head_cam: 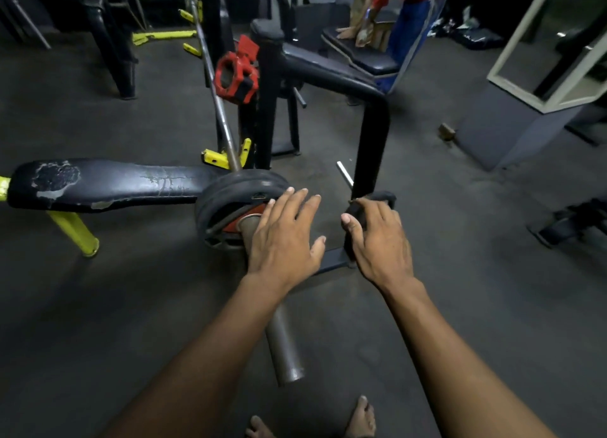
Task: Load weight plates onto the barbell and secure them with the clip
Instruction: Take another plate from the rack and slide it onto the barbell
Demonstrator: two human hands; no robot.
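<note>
Black weight plates (pixel 236 191) sit stacked on the barbell (pixel 282 345) sleeve beside the worn bench pad (pixel 105 183), and the left hand (pixel 285 237) lies over the sleeve against them, fingers straight and spread. Right hand (pixel 377 237) curls around a dark object (pixel 384 197), what exactly I cannot tell. Red clip (pixel 235 74) hangs on the upright post (pixel 267 109) behind.

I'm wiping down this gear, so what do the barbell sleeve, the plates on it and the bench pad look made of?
Barbell sleeve: bare metal, dull grey with a soft sheen. Weight plates: probably rubber-coated, matte black with rounded rims. Bench pad: likely vinyl over padding, glossy black, cracked and peeling.
</note>
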